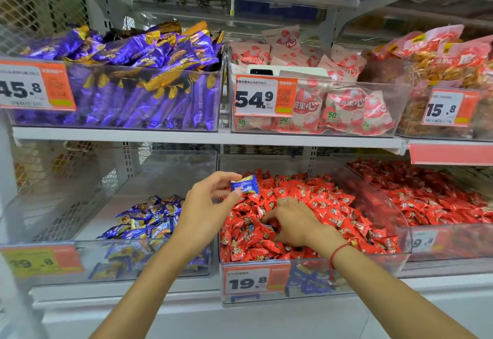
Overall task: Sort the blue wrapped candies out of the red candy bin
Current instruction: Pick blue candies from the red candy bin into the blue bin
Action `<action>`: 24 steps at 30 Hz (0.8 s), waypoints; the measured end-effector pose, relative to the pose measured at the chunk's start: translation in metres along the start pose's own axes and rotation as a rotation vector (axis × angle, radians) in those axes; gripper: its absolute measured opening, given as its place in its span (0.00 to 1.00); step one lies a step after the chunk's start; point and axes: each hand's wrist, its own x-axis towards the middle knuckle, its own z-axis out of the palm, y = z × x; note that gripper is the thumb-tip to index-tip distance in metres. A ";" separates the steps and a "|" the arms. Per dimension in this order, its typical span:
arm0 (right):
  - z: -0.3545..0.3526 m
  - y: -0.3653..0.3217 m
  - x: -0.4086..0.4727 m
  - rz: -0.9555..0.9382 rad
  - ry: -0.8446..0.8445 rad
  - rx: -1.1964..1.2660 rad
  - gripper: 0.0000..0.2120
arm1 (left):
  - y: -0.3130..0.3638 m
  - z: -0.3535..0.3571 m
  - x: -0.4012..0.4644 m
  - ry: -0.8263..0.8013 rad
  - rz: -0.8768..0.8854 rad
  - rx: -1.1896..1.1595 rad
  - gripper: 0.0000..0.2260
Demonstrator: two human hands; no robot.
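Plainly, the left hand (pixel 206 206) pinches one blue candy (pixel 245 184) between thumb and fingertips, lifted above the seam between two clear bins, probably so it can be carried clear of the red heap without dragging others along. Its likely home is the bin on the left (pixel 112 256), where a loose pile of blue candies (pixel 149 218) lies. Meanwhile the right hand (pixel 293 222) lies palm down in the red candy bin (pixel 314 280), fingers spread and dug into the red candies (pixel 330 205), seemingly feeling for more strays; whether it grips anything I cannot tell. More blue wrappers (pixel 306 280) show through the bin's front wall near the price tag (pixel 254 281), so the sorting looks far from finished
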 end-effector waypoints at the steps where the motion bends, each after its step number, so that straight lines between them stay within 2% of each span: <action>1: 0.000 0.002 -0.001 -0.009 0.043 0.036 0.19 | 0.000 0.000 0.000 0.000 -0.005 0.000 0.09; 3: 0.003 0.008 -0.005 -0.019 0.135 0.117 0.12 | -0.002 0.000 0.000 0.009 -0.020 0.007 0.08; 6: 0.008 0.018 -0.015 -0.027 0.204 0.257 0.10 | -0.005 -0.003 0.002 0.018 -0.042 0.002 0.08; 8: 0.010 0.022 -0.021 0.000 0.243 0.469 0.08 | -0.005 -0.003 0.003 0.025 -0.056 -0.005 0.09; 11: 0.004 0.019 -0.028 0.054 0.308 0.923 0.04 | -0.004 -0.001 0.003 0.011 -0.069 0.015 0.11; 14: -0.011 0.014 -0.035 0.114 0.269 1.231 0.05 | -0.003 0.001 0.002 -0.025 -0.045 0.055 0.12; 18: -0.033 -0.005 -0.046 0.004 0.173 1.579 0.10 | -0.002 0.005 0.002 -0.053 -0.034 0.012 0.11; 21: -0.040 -0.025 -0.048 0.039 0.312 1.706 0.11 | 0.007 0.014 -0.001 -0.087 -0.072 -0.167 0.08; 24: -0.044 -0.033 -0.047 0.029 0.355 1.768 0.10 | 0.009 0.017 -0.003 -0.072 -0.027 -0.196 0.06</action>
